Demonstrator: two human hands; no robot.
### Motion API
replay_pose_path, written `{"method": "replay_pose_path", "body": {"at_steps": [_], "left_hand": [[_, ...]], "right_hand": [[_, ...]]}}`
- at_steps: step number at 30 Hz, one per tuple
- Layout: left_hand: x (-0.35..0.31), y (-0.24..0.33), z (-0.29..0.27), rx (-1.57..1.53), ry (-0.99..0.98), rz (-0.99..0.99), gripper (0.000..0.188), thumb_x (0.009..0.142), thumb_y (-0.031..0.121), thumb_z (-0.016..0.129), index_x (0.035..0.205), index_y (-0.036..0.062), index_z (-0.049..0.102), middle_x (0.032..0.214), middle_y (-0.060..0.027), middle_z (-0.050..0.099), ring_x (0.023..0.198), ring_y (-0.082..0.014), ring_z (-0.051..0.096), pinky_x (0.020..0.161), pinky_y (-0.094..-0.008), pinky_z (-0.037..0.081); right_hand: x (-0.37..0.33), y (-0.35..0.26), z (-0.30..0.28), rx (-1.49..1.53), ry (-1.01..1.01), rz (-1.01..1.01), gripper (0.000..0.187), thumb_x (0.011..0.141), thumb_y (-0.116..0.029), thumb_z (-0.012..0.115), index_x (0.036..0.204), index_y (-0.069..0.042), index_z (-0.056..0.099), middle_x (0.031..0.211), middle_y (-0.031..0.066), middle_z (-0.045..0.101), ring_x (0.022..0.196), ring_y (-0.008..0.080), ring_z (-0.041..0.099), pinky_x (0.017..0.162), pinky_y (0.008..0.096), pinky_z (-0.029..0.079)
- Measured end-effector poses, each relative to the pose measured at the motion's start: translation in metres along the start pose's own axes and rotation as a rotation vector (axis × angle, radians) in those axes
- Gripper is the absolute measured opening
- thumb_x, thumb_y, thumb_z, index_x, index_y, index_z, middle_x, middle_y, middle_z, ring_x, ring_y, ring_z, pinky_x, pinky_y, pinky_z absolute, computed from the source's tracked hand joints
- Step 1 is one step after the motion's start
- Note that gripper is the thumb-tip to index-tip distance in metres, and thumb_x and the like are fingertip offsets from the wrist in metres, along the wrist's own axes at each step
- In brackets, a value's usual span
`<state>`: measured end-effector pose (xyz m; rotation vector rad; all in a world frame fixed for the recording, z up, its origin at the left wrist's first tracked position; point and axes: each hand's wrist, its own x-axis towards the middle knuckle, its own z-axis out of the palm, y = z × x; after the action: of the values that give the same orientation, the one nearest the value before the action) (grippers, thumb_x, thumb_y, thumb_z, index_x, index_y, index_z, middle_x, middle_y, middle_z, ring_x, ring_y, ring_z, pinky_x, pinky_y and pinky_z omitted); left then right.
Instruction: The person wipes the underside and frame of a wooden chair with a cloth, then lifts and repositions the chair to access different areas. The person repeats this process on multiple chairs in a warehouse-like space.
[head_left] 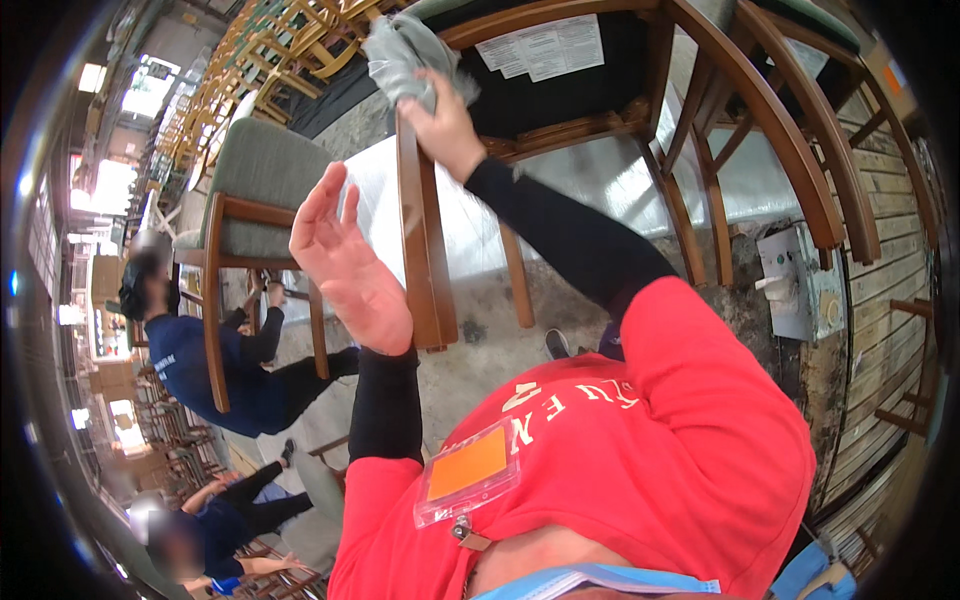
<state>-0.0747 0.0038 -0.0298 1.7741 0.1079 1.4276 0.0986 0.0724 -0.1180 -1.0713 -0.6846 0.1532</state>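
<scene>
Evidently the most printed matter sat on the upturned wooden chair [572,100] in front of the person: white paper labels [540,48], overlapping, fixed to the black underside of its seat and filled with small dark lines too fine to make out. Another pale label [808,58] showed under a neighbouring chair [815,130] to the right. Cream letters curved across the person's red shirt [590,440], partly hidden by folds, and a clear badge holder [468,467] with a plain orange insert hung on its front. A co-worker in a navy shirt [205,370], at the left, bore small white lettering as well. The chair's frame was smooth brown wood with a slight sheen, its long legs pointing toward the person, above shiny pale sheeting [600,190]. At its upper left corner, the right hand [445,125] had its grip clamped on a bunched grey cloth [405,60], soft, creased and a little blurred. The left hand [355,260] was raised beside the nearest leg, palm showing, its grip apart and holding nothing. A grey-upholstered chair [265,180] stood to its left.
</scene>
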Motion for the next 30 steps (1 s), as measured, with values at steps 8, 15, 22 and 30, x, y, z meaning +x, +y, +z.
{"method": "replay_pose_path", "body": {"at_steps": [8, 15, 22, 30], "left_hand": [[-0.006, 0.006, -0.004, -0.013, 0.019, -0.065, 0.081, 0.098, 0.069, 0.037, 0.135, -0.0021, 0.045, 0.139, -0.0274, 0.050, 0.138, -0.0390, 0.043, 0.118, -0.0508, 0.025], [0.003, 0.012, -0.017, -0.075, -0.660, -0.053, 0.093, 0.096, 0.078, 0.019, 0.108, -0.0046, 0.060, 0.067, -0.0127, 0.067, 0.072, -0.0315, 0.072, 0.088, -0.0510, 0.052], [0.013, 0.015, -0.010, 0.019, -0.742, -0.152, 0.086, 0.097, 0.074, 0.032, 0.092, -0.0026, 0.071, 0.059, -0.0040, 0.059, 0.053, -0.0236, 0.062, 0.070, -0.0388, 0.057], [0.005, 0.014, -0.009, 0.020, -0.663, -0.178, 0.078, 0.097, 0.069, 0.044, 0.093, -0.0038, 0.071, 0.049, 0.0035, 0.053, 0.045, -0.0161, 0.056, 0.064, -0.0371, 0.057]], "right_hand": [[-0.173, -0.147, -0.064, 0.134, -0.351, 0.390, 0.048, 0.104, -0.022, 0.054, 0.143, 0.001, 0.039, 0.131, 0.0171, 0.055, 0.126, 0.0249, 0.053, 0.109, 0.0365, 0.039], [-0.065, -0.056, -0.094, 0.881, -0.048, 0.507, 0.054, 0.105, -0.031, 0.029, 0.144, 0.002, 0.046, 0.131, 0.0147, 0.063, 0.122, 0.0260, 0.062, 0.109, 0.0407, 0.045], [-0.026, 0.019, -0.049, -0.348, -0.325, -0.493, 0.100, 0.071, 0.004, 0.074, 0.157, -0.008, 0.027, 0.147, 0.0231, 0.043, 0.121, 0.0440, 0.055, 0.102, 0.0406, 0.049], [-0.100, 0.144, -0.044, -0.150, -0.273, 0.115, 0.050, 0.073, -0.030, 0.087, 0.112, -0.005, 0.066, 0.098, 0.0180, 0.071, 0.098, 0.0314, 0.069, 0.084, 0.0406, 0.056]]}}
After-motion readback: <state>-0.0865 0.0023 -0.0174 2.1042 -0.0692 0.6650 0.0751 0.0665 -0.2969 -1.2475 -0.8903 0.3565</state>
